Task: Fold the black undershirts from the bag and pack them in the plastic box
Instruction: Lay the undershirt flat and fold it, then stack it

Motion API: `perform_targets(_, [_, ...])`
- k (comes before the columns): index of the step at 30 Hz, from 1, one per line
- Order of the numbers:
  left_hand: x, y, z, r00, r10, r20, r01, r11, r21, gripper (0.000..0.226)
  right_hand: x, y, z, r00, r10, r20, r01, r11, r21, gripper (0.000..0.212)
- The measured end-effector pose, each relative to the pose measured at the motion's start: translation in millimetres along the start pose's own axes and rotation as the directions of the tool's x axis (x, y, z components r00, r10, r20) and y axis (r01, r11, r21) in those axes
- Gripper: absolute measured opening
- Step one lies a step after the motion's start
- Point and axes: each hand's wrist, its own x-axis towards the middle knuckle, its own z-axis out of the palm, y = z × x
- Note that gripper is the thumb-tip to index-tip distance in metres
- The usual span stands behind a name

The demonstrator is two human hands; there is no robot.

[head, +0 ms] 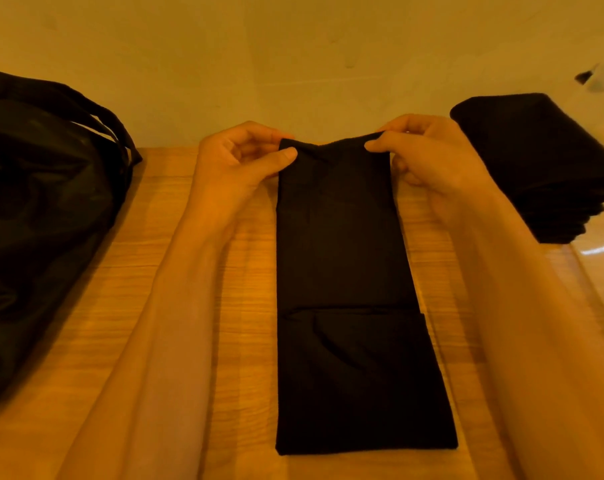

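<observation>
Stack partly off-frame, perhaps undershirts.

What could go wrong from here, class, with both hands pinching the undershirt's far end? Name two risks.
The left hand and right hand pinch only the corners of the undershirt; the edge between sags, so the fold may land crooked. Dragging the cloth might undo the near fold.

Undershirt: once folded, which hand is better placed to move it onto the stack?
Probably right: the right hand pinches the undershirt corner nearest the stack; the left hand is toward the bag.
</observation>
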Motion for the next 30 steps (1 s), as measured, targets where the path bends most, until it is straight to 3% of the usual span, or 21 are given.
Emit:
perform_targets(4, [-12.5, 11.6, -9.5, 0.992, 0.085, 0.096, -0.091, 0.994, 0.053, 0.021, -28.2, -2.8, -11.1, 0.993, -0.067, 0.100, 0.067, 0.998, -0.001, 0.021])
perform_targets(9, [-53.2, 29.6, -26.1, 0.952, 0.169, 0.256, -0.226, 0.950, 0.216, 0.025, -69.6, -1.7, -33.4, 0.944, -0.255, 0.211, 0.299, 0.930, -0.214, 0.017])
perform_targets(16, [-98.7, 25.8, -34.4, 0.884, 0.207, 0.419, -0.375, 0.849, 0.372, 0.017, -115.9, 30.2, -42.2, 0.819, -0.428, 0.383, 0.574, 0.594, -0.563, 0.017])
perform_targets(18, [-107.7, 20.4, -35.0, 0.880, 0.207, 0.427, -0.390, 0.829, 0.401, 0.016, -122.7, 42.8, -42.5, 0.797, -0.468, 0.380, 0.601, 0.553, -0.577, 0.021])
perform_targets(23, [-121.0, 10.9, -33.5, 0.861, 0.246, 0.446, -0.460, 0.752, 0.472, 0.020, -134.5, 61.0, -39.9, 0.810, -0.529, 0.253, 0.558, 0.562, -0.611, 0.028])
perform_targets(30, [-126.8, 3.2, -32.9, 0.856, 0.264, 0.445, -0.482, 0.721, 0.497, 0.030, -144.4, 71.0, -43.9, 0.772, -0.569, 0.282, 0.606, 0.528, -0.595, 0.030])
